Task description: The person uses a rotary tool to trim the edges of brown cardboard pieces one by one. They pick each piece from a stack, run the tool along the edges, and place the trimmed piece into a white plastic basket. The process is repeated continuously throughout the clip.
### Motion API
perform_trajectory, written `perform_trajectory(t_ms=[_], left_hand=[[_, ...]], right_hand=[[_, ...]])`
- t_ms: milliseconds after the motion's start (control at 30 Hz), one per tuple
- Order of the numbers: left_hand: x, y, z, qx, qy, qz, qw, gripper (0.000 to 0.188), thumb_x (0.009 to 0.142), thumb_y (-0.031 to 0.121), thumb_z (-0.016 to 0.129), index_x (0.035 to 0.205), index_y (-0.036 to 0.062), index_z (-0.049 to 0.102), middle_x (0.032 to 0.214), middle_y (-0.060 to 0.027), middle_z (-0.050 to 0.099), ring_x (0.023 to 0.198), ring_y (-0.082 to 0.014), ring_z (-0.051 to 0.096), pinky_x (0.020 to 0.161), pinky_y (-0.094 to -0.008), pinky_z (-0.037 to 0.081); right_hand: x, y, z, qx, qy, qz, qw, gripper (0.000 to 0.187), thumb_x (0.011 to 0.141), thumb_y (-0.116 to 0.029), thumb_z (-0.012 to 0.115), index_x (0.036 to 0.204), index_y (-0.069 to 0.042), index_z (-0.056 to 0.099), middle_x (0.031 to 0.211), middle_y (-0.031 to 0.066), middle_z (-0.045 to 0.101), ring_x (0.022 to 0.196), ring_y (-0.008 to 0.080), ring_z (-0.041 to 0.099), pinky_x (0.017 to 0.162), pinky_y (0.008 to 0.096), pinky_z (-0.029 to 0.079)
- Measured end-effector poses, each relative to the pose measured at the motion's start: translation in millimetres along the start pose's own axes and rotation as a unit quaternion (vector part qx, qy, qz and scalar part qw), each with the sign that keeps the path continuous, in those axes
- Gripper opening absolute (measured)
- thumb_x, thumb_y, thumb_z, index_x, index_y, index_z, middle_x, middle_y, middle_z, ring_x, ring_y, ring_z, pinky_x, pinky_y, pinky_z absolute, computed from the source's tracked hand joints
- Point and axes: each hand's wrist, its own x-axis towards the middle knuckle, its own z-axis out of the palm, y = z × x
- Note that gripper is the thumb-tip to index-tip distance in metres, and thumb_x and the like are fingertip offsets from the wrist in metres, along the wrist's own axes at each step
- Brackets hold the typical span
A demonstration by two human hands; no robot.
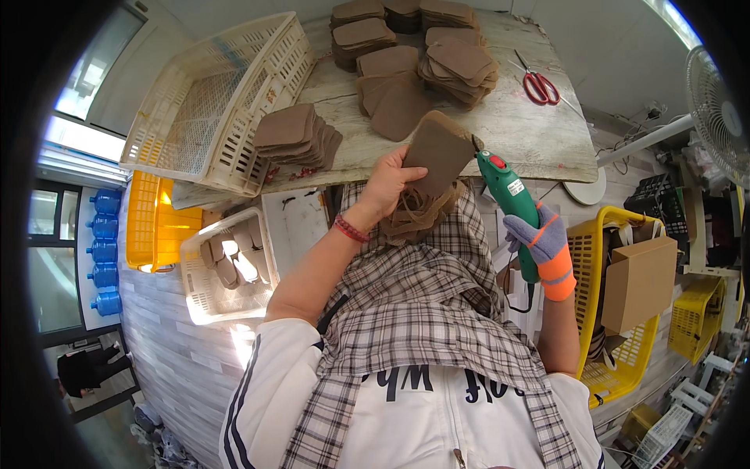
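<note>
A brown rounded-rectangle fabric piece (442, 152) is pinched by its near edge between the thumb and fingers of my left hand (387, 184). My right hand (550, 244), in a grey and orange glove, grips a green corded power tool (508, 187) with a red switch. Its thin dark tip points up at the right edge of the fabric piece; whether it touches cannot be made out. Below the piece, a bundle of brown fabric offcut strips (419, 213) rests on my plaid apron (422, 285). Several stacks of similar brown pieces (461, 66) lie on the table ahead.
Red-handled scissors (541, 87) lie on the worn table (539, 141), right of the stacks. A white crate (219, 102) stands at its left end. Another white basket (195, 289) holds brown pieces. On my right, a yellow basket (637, 367) holds a cardboard box (639, 283).
</note>
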Motion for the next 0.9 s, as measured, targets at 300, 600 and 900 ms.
perform_trajectory(t_ms=[300, 600, 900], left_hand=[[-7, 22, -22, 0.154, -0.069, -0.094, 0.981, 0.041, 0.078, -0.008, 0.057, 0.119, -0.0032, 0.056, 0.108, -0.0059, 0.063, 0.094, -0.0112, 0.06, 0.085, -0.0256, 0.049], [-14, 25, -28, 0.184, -0.109, -0.141, 0.967, 0.044, 0.075, -0.009, 0.057, 0.118, -0.0035, 0.056, 0.108, -0.0039, 0.063, 0.095, -0.01, 0.058, 0.086, -0.0242, 0.046], [-19, 55, -38, 0.378, -0.019, -0.07, 0.923, 0.025, 0.075, -0.007, 0.061, 0.099, 0.0006, 0.059, 0.091, -0.0019, 0.063, 0.086, -0.0079, 0.058, 0.076, -0.0221, 0.046]], right_hand=[[-14, 1, 7, -0.069, -0.034, 0.009, 0.997, 0.042, 0.075, -0.019, 0.077, 0.105, 0.003, 0.057, 0.072, 0.0032, 0.061, 0.055, 0.0071, 0.055, 0.05, 0.0215, 0.046], [-7, -4, 20, -0.052, -0.054, 0.009, 0.997, 0.042, 0.075, -0.021, 0.077, 0.104, 0.002, 0.057, 0.072, 0.0038, 0.061, 0.054, 0.0071, 0.055, 0.049, 0.0211, 0.045], [-5, 8, 19, -0.044, -0.094, 0.041, 0.994, 0.043, 0.074, -0.02, 0.078, 0.102, 0.003, 0.057, 0.072, 0.0029, 0.06, 0.057, 0.0077, 0.056, 0.05, 0.0217, 0.046]])
